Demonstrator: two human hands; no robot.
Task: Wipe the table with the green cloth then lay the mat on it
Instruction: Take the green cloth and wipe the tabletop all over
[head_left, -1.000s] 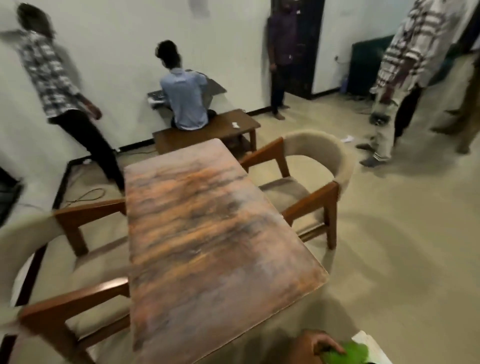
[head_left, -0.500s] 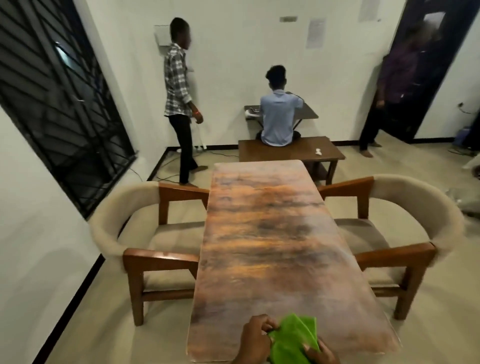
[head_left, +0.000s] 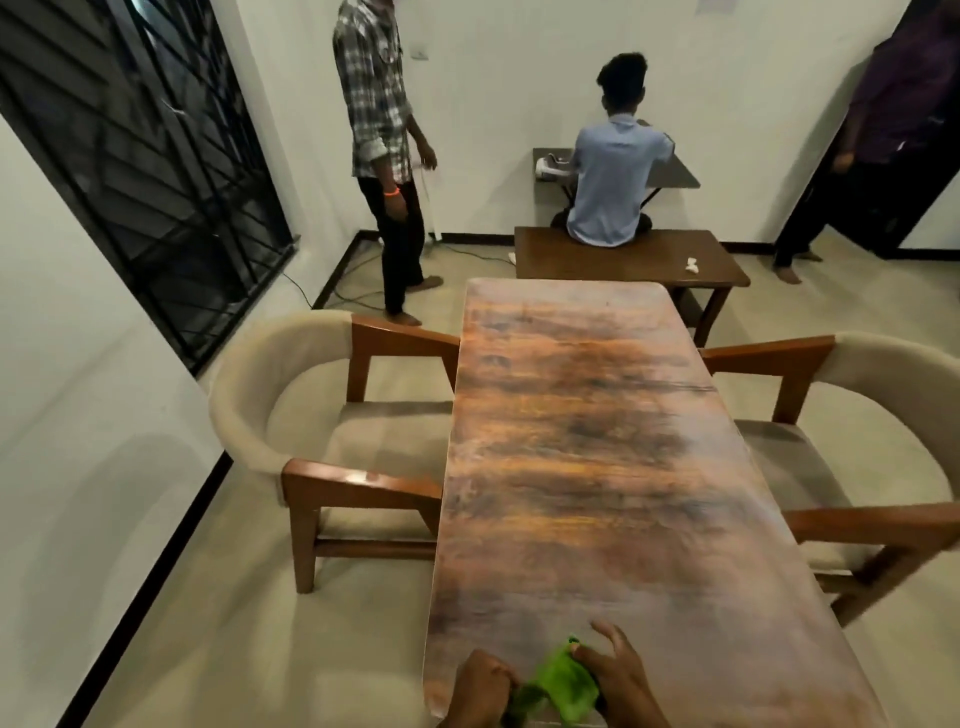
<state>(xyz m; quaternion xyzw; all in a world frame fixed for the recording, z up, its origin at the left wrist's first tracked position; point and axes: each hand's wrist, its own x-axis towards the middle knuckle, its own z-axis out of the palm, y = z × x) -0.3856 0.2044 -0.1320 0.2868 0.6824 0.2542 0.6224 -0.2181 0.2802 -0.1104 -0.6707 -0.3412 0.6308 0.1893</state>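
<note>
While the left hand (head_left: 485, 686) and the right hand (head_left: 618, 675) both pinch the crumpled green cloth (head_left: 563, 683) between them, it sits on the near end of the long brown wooden counter (head_left: 597, 457). Wiping looks barely begun. No mat shows.

A chair (head_left: 332, 441) stands each side of the table (head_left: 597, 467).

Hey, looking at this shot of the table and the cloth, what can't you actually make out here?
Head view only:
- The mat: not in view anywhere.
- Green cloth: blurred, partly covered by the left hand and right hand; its folds are unclear.
- Table: near edge cut off by the bottom of the picture.
- Small white thing on the bench: too small to identify.
</note>
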